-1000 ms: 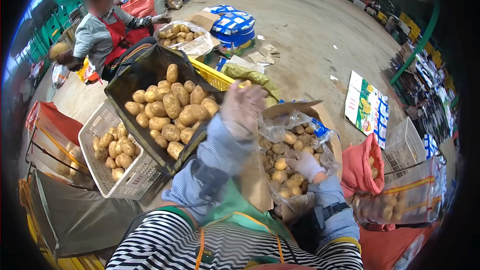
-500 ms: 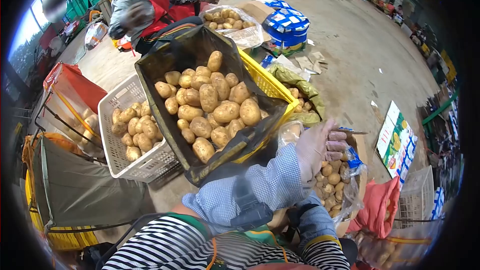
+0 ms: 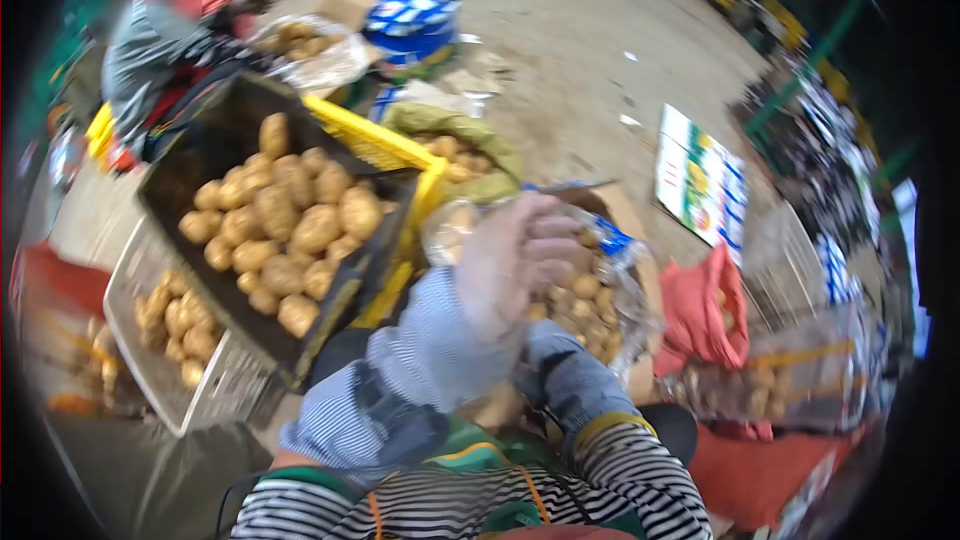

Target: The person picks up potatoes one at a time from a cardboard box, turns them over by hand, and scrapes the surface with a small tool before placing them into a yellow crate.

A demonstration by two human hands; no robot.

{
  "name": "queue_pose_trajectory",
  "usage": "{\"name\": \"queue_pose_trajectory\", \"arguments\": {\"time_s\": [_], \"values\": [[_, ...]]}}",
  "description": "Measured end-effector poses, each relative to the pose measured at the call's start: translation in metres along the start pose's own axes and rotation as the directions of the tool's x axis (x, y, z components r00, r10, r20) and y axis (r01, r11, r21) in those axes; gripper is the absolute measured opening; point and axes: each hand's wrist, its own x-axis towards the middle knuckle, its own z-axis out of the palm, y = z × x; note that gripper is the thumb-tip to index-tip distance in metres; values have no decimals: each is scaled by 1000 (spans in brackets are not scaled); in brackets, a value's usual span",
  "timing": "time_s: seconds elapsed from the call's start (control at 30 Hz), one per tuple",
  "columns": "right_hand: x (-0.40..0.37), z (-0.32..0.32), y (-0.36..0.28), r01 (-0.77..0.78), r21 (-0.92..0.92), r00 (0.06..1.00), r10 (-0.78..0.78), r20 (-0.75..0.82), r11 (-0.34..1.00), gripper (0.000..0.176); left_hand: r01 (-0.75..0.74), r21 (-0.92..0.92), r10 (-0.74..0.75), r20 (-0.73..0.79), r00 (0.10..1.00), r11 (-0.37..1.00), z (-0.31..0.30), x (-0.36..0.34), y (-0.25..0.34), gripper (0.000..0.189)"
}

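My left hand (image 3: 505,265), in a thin pale glove and blurred, is held over the open cardboard box (image 3: 648,290) of small potatoes (image 3: 592,305). Its fingers are curled toward the right; what they close on, if anything, is hidden. My right forearm in a blue checked sleeve (image 3: 585,380) reaches up behind it, and the right hand is covered by the left one. Clear plastic (image 3: 632,315) lines the box. To the left, a yellow crate (image 3: 375,140) with a black liner (image 3: 185,165) holds large potatoes (image 3: 290,205).
A white crate (image 3: 225,385) of potatoes stands at the left. Beyond the yellow crate are an olive sack (image 3: 490,140) of potatoes and a seated person (image 3: 160,55). A pink sack (image 3: 705,310), a grey crate (image 3: 780,255) and a printed cardboard sheet (image 3: 690,175) lie to the right.
The view has swung right, so everything sits further left. My left hand is still raised over the box. A thin pointed thing beside its fingers earlier cannot be made out now.
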Motion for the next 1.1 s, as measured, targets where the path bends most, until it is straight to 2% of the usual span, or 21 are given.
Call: {"name": "queue_pose_trajectory", "arguments": {"time_s": [0.03, 0.07, 0.1, 0.17, 0.3, 0.37, 0.53, 0.63, 0.67, 0.7, 0.73, 0.77, 0.8, 0.83, 0.87, 0.9, 0.97, 1.0, 1.03, 1.07, 1.1], "values": [[-1, 0, 0, -17, 6, 1000, 17, -6, 1000, 42, -20, -81, 21, 10, 1000, 997, -6, 5, -7, 61], [-3, -1, 0, -35, 17, 999, 35, -10, 999, 42, -190, 108, 189, 12, 982, 976, -13, 9, -17, 55], [-3, 0, -3, -46, 20, 999, 46, -9, 999, 42, -184, 119, 171, 111, 979, 976, -31, 20, -19, 47], [-6, -1, -4, -72, 30, 997, 73, -8, 997, 42, 34, -214, -26, 42, 999, 976, -4, 7, 0, 40], [-13, -5, -9, -116, 60, 993, 116, 1, 991, 42, -2, -157, 16, 91, 996, 988, -4, 11, -6, 39], [-19, -11, -13, -141, 89, 990, 141, 6, 986, 43, 32, -150, -34, -10, 999, 988, -4, 10, -3, 38], [-56, -51, -25, -269, 332, 963, 264, 60, 904, 43, 18, -185, -9, 51, 999, 983, -19, 13, 5, 38], [-102, -111, -38, -366, 659, 922, 353, 161, 657, 43, -16, -125, 22, 47, 999, 992, -18, 9, 13, 37], [-121, -133, -46, -373, 743, 911, 372, 178, 556, 44, -102, -21, 103, 45, 994, 995, -18, 6, 14, 37], [-110, -140, -25, -365, 856, 917, 302, 261, 366, 40, -190, 81, 186, 51, 981, 978, -16, 5, 16, 36], [-144, -166, -44, -214, 888, 962, 248, 118, 406, 40, -142, 182, 142, 10, 990, 973, -15, 7, 20, 45], [-180, -187, -63, -60, 897, 982, 188, -27, 439, 40, -147, 183, 144, 26, 989, 972, -16, 10, 18, 45], [-190, -196, -57, -48, 897, 981, 191, -41, 440, 40, -223, 419, 189, 122, 974, 880, -19, 15, 13, 52], [-199, -204, -53, -11, 976, 996, -89, 31, 216, 42, -304, 619, 210, 222, 952, 724, -18, 15, 9, 59], [-206, -209, -51, -45, 999, 926, -376, 35, -19, 43, -200, 727, 78, 199, 977, 657, -14, 13, 8, 71], [-208, -207, -52, -36, 999, 925, -379, 26, -20, 43, -208, 729, 81, 205, 975, 652, -14, 16, 1, 71], [-226, -203, -73, 111, 983, 994, 31, -107, -148, 45, -257, 706, -151, 459, 875, 660, -17, 25, -20, 70], [-245, -211, -88, 138, 989, 990, -35, -139, -45, 46, -94, 608, -204, 402, 893, 788, -10, 16, -25, 67], [-245, -207, -80, 140, 988, 989, -31, -142, -60, 46, -86, 618, -218, 400, 890, 782, -7, 13, -28, 67], [-242, -201, -67, 350, 821, 934, -103, -342, 451, 60, -98, 635, -195, 375, 907, 767, -6, 12, -32, 65], [-235, -194, -50, 453, 378, 850, -264, -457, 807, 81, -109, 650, -168, 349, 922, 752, -5, 12, -36, 63]]}}
